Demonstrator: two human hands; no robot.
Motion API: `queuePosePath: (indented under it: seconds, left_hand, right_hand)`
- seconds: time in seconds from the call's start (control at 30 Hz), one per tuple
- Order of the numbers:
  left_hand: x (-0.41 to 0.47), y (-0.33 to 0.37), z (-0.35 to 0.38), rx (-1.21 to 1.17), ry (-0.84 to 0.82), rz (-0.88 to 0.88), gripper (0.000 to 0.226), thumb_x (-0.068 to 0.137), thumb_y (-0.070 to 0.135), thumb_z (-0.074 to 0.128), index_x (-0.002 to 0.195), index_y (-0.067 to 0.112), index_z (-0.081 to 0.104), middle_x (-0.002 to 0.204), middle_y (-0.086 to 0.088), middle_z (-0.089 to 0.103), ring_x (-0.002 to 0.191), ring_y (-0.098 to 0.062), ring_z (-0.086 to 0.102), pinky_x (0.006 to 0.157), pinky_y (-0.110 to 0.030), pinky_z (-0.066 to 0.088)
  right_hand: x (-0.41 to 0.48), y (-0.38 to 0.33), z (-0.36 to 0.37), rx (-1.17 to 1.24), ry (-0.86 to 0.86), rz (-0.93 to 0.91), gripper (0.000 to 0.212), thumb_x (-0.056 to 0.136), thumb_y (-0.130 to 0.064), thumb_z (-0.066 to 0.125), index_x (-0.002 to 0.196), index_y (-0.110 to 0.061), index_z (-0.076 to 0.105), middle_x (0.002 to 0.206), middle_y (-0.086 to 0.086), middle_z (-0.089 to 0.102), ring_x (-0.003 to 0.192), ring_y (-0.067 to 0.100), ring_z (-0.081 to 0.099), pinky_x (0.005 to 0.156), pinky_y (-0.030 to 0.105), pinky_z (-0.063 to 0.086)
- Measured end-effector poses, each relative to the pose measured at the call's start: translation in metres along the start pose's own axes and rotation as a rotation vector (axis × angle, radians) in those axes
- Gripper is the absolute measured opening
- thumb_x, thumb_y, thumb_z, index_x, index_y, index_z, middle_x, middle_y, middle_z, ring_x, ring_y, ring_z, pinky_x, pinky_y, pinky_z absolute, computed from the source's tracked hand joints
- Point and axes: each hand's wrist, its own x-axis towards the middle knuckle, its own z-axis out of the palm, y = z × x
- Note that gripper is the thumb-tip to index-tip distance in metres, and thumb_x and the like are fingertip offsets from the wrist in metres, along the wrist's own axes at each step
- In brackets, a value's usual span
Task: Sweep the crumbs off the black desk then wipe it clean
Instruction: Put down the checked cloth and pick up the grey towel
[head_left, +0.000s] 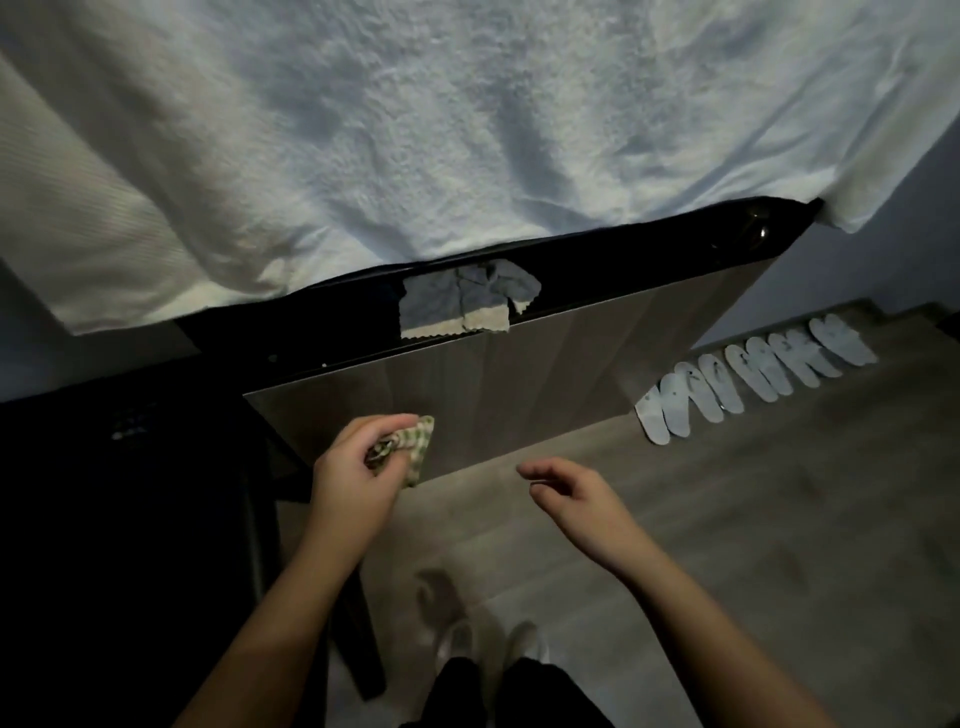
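The checked cloth (418, 441) is held before the black surface (623, 260).
Bunched in the left grip (353, 467); right grip (571, 493) loose, empty; surface runs crosswise ahead.

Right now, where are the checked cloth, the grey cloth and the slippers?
checked cloth (422, 440): head view, its exposed corner
grey cloth (457, 306): head view, its middle
slippers (714, 389): head view, middle of the row

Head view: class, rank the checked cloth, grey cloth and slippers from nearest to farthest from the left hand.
1. Checked cloth: held in the left hand.
2. Grey cloth: ahead, on the black ledge.
3. Slippers: far right, on the floor.
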Motion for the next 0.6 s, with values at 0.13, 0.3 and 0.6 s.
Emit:
queuePosePath:
  seconds: [0.13,0.3,0.6]
  left_hand:
    - [0.019,-0.007,0.02,-0.306,0.064,-0.298,0.035,0.087,-0.004,0.06,0.101,0.027,0.067,0.104,0.0,0.069,0.092,-0.007,0.066,0.075,-0.016,0.052]
    - [0.048,-0.019,0.037,-0.506,0.304,-0.473,0.029,0.087,-0.005,0.059,0.108,0.015,0.059,0.101,-0.005,0.066,0.086,-0.005,0.065,0.071,-0.014,0.051]
    - [0.123,-0.078,0.034,-0.713,0.512,-0.68,0.022,0.091,-0.004,0.054,0.112,0.0,0.056,0.094,-0.013,0.065,0.078,-0.017,0.064,0.073,-0.029,0.052]
  right_hand:
    - [0.053,-0.026,0.022,0.11,-0.181,0.008,0.021,0.093,-0.002,0.055,0.11,-0.01,0.064,0.105,0.006,0.067,0.087,0.004,0.06,0.07,0.008,0.044]
    - [0.119,-0.047,0.051,0.216,-0.376,0.066,0.02,0.093,-0.018,0.061,0.111,-0.021,0.065,0.109,0.008,0.069,0.101,0.02,0.065,0.078,0.027,0.05]
    - [0.212,-0.055,0.1,0.407,-0.365,0.152,0.018,0.091,-0.007,0.062,0.109,-0.007,0.063,0.094,0.008,0.068,0.083,0.013,0.065,0.064,0.021,0.054]
